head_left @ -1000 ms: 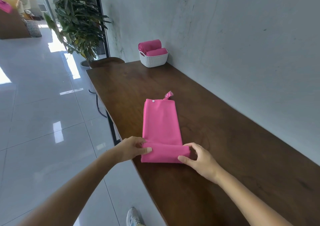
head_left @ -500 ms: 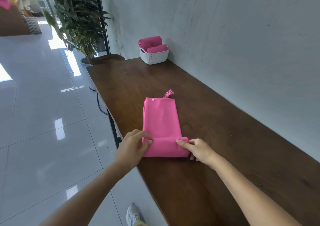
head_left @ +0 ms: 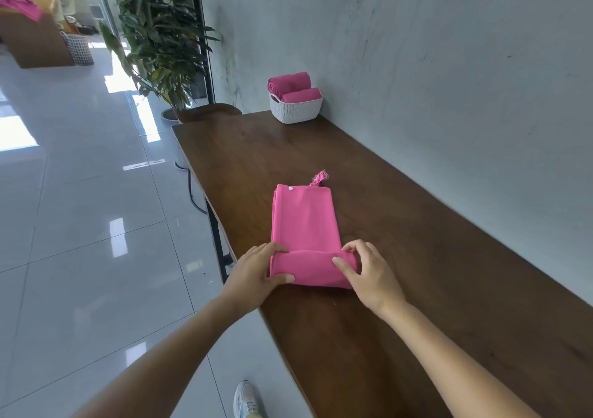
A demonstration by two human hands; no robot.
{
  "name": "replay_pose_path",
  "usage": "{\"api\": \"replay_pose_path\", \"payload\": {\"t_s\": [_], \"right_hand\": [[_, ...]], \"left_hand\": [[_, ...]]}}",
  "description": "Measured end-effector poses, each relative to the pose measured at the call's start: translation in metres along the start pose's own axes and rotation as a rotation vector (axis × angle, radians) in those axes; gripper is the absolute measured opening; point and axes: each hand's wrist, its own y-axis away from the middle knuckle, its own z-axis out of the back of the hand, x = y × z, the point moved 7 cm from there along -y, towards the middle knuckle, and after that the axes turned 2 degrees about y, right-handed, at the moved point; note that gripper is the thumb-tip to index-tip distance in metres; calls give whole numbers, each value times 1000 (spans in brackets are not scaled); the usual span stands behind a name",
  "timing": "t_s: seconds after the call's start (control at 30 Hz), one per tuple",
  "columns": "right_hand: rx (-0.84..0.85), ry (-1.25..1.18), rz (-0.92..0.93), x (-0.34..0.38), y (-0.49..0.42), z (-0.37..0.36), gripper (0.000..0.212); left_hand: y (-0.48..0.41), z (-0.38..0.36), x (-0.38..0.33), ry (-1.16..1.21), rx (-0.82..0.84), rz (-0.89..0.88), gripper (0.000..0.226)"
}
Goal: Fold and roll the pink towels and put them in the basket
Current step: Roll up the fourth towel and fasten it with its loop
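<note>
Pink towel (head_left: 305,221) lies flat on the counter (head_left: 433,289), folded into a long strip, near end rolled up into a short tube. Left hand (head_left: 253,273) grips the tube's left end, thumb along the near side, fingers curled over the top. Right hand (head_left: 369,270) clamps the right end the same way. Both tube ends are covered by the hands, so I can't tell how many turns are in the roll. Far end of the strip: white snap (head_left: 291,188) and a small loop (head_left: 319,178) sticking out, detail too small to read. Basket (head_left: 295,111) sits at the counter's far end against the wall, well apart from the strip, with two rolled towels (head_left: 288,82) showing above the rim; anything below the rim is hidden. Counter's near end is cut off by the frame. Shoe (head_left: 245,398) is partly cropped at the bottom edge.
</note>
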Motion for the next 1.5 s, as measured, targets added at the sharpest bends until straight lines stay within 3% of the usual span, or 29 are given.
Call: {"api": "replay_pose_path", "payload": {"t_s": [0.27,0.47,0.67,0.77,0.93,1.0,1.17,1.37,1.5], "right_hand": [[222,-63,10,-12,19,-2,62],[206,-87,64,-9,32,-8,84],[185,-128,35,-4,32,-7,80],[208,-117,30,-2,23,-4,73],[278,-142,-18,-4,7,-2,65],[293,-159,-40,-6,1,-4,65],[335,-275,-136,-16,-10,-16,76],[336,-256,-172,-10,-6,-14,62],[233,-244,-74,-3,-1,-10,50]], "left_hand": [[3,5,-1,263,62,129,43],[9,-5,8,495,124,275,72],[13,-5,3,503,104,391,51],[14,-1,0,462,-32,347,33],[16,9,-14,191,-159,105,16],[18,9,-13,123,-136,58,24],[21,0,-3,10,40,40,75],[18,4,3,-28,77,63,82],[13,3,0,68,115,129,81]]}}
